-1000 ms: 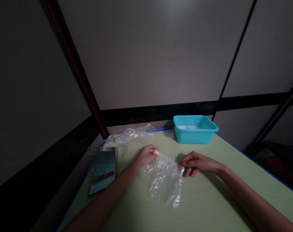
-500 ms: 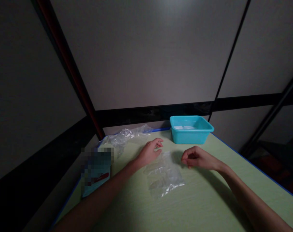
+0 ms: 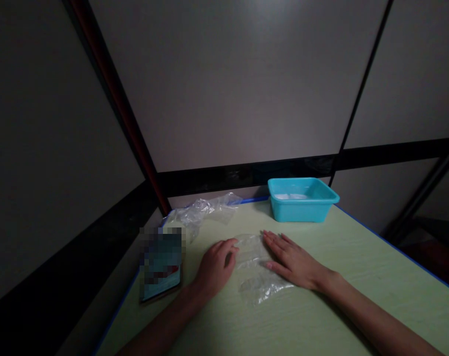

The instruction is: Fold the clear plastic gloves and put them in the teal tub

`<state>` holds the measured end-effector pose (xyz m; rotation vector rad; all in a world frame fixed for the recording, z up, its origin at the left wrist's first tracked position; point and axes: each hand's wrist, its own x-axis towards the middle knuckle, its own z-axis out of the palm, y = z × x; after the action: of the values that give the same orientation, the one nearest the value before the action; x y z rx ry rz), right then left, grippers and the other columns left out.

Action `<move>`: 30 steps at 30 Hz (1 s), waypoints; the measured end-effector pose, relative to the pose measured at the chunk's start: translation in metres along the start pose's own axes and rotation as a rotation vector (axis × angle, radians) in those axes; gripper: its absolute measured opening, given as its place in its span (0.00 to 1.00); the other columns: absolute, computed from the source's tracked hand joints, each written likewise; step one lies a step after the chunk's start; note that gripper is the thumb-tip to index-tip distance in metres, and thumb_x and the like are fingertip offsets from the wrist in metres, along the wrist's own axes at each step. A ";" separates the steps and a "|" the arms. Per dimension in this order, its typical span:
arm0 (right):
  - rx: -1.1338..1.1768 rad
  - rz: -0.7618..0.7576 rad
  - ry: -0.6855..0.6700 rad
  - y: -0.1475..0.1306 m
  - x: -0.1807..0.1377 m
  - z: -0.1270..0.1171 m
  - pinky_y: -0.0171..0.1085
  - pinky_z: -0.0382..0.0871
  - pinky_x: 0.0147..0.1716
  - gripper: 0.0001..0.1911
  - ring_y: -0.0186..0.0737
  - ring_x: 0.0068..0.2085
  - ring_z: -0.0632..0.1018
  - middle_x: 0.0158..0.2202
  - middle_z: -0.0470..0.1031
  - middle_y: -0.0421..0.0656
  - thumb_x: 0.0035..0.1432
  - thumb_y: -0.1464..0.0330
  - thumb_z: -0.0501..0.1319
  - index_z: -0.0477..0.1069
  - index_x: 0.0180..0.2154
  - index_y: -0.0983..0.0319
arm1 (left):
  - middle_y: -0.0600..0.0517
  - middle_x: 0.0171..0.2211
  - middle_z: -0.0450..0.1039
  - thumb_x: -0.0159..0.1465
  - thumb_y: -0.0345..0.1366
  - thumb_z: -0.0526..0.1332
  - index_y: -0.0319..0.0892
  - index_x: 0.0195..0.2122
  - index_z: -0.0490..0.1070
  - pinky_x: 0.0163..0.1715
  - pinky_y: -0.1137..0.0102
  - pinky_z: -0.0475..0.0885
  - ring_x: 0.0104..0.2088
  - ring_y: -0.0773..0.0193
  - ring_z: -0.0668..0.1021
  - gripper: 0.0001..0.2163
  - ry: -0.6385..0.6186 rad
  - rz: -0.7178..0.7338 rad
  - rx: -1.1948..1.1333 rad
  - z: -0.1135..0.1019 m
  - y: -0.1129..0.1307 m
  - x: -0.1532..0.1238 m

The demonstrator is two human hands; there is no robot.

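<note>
A clear plastic bag [image 3: 252, 264] lies spread on the table, crinkled and shiny along its near edge. My right hand [image 3: 291, 259] rests flat over its right side, fingers stretched out and thumb apart. At the bag's left edge is my left hand [image 3: 215, 264], its fingers loosely curved with a gap to the thumb. The fingertips come up to the plastic, though whether they touch it is hard to see. Neither hand grips anything.
Behind, to the right, a turquoise plastic basin [image 3: 302, 210] holds something whitish. More crumpled clear plastic [image 3: 205, 210] lies at the back left. A partly pixelated flat object [image 3: 161, 267] is at the left edge of the pale green table [image 3: 321, 326]. Panelled walls stand behind.
My right hand has come down from a loose curl beside the bag to lie flat on it. My left hand has drawn back toward me, to the bag's left edge. The view has shifted slightly.
</note>
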<state>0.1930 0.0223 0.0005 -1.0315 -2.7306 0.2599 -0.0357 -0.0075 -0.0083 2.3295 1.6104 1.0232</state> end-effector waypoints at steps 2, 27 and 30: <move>-0.008 -0.002 -0.026 0.000 0.000 0.001 0.47 0.42 0.56 0.35 0.44 0.59 0.48 0.60 0.44 0.53 0.58 0.52 0.41 0.42 0.59 0.69 | 0.50 0.36 0.73 0.55 0.26 0.52 0.42 0.36 0.68 0.41 0.66 0.67 0.38 0.61 0.73 0.10 -0.007 0.007 0.024 0.000 0.000 0.000; -0.101 -0.058 -0.014 0.000 0.002 0.008 0.48 0.42 0.56 0.37 0.45 0.60 0.44 0.60 0.40 0.54 0.57 0.51 0.40 0.42 0.59 0.71 | 0.36 0.59 0.39 0.55 0.53 0.51 0.26 0.58 0.43 0.56 0.64 0.46 0.59 0.54 0.46 0.39 -0.550 0.157 0.246 0.013 0.052 0.022; -0.099 -0.066 -0.020 0.001 0.002 0.010 0.49 0.41 0.56 0.38 0.45 0.60 0.44 0.59 0.41 0.55 0.57 0.50 0.41 0.41 0.59 0.71 | 0.36 0.59 0.36 0.54 0.57 0.49 0.26 0.58 0.41 0.56 0.63 0.45 0.59 0.54 0.44 0.41 -0.569 0.141 0.266 0.016 0.046 0.019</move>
<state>0.1902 0.0233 -0.0087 -0.9665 -2.8149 0.1260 0.0135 -0.0066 0.0091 2.5997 1.4263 0.1207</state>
